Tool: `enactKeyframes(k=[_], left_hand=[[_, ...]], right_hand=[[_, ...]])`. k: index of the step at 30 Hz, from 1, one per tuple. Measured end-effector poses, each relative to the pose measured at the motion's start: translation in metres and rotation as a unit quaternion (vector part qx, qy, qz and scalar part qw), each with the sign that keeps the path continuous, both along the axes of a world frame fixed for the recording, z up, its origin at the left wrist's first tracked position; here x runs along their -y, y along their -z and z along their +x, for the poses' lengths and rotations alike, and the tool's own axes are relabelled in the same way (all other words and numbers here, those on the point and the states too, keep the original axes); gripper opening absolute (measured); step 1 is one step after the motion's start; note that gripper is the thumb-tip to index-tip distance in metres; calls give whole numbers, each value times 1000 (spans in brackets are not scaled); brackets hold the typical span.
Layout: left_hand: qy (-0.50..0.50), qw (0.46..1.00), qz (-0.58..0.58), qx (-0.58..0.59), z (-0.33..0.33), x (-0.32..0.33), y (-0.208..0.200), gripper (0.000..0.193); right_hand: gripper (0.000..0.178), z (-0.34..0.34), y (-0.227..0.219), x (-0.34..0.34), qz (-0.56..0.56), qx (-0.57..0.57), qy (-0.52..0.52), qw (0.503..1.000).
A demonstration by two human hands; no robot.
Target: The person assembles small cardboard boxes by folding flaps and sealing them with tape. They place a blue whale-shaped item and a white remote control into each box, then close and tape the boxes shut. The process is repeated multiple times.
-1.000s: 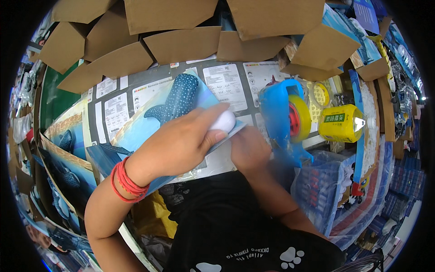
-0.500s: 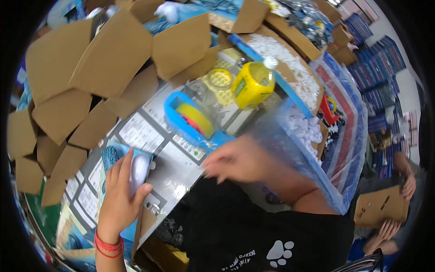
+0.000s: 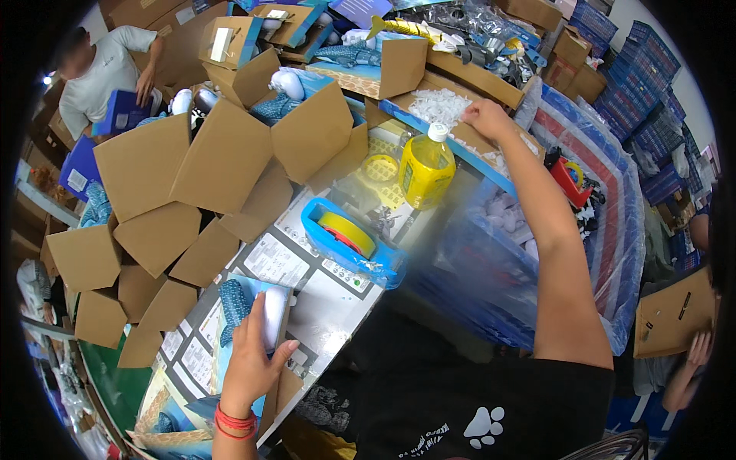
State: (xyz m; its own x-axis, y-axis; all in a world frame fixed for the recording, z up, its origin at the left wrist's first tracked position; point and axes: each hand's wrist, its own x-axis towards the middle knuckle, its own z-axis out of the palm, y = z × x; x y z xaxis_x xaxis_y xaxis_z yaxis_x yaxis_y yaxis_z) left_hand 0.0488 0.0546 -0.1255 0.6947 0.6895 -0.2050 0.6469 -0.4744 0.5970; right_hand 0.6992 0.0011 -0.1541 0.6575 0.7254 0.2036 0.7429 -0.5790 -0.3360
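Observation:
My left hand (image 3: 249, 364) lies over a white, rounded plastic piece (image 3: 273, 313), thumb on one side and fingers on the other. That piece sits on a blue printed card package (image 3: 244, 285), beside a blue spotted toy fish tail (image 3: 233, 310). The package rests at the near edge of the table. My right arm is stretched far forward. At its end, my right hand (image 3: 487, 120) dips its closed fingertips into a pile of small white pieces (image 3: 438, 107) in a shallow cardboard tray; what they pinch is too small to make out.
A blue tape dispenser (image 3: 354, 244) and a yellow bottle with a white cap (image 3: 426, 172) stand mid-table. Open cardboard boxes (image 3: 222, 157) crowd the left. A plastic-lined bin (image 3: 502, 253) is on the right. One person (image 3: 115, 69) works far left; another holds cardboard (image 3: 675, 314) at right.
My right hand has moved from the table's near edge forward to the white pieces. My left hand stays on the package. The view has shifted, bringing the person at far left into sight.

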Motion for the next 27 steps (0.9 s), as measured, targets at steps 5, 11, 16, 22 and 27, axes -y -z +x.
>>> enactKeyframes(k=[5,11,16,22,27], left_hand=[[33,996,80,26,-8,0,1,84],[8,996,70,58,-21,-4,-24,72],[8,988,102,116,-25,1,-41,58],[60,956,120,262,-4,1,-51,33],[42,957,-54,282,6,16,-55,27]], right_hand=[[26,-4,1,4,4,114,-21,993],[25,-26,5,-5,5,95,-5,995],[23,-14,4,6,83,131,-23,988],[19,-37,-43,20,301,-161,-100,934],[27,-288,-98,12,446,-199,-257,834]])
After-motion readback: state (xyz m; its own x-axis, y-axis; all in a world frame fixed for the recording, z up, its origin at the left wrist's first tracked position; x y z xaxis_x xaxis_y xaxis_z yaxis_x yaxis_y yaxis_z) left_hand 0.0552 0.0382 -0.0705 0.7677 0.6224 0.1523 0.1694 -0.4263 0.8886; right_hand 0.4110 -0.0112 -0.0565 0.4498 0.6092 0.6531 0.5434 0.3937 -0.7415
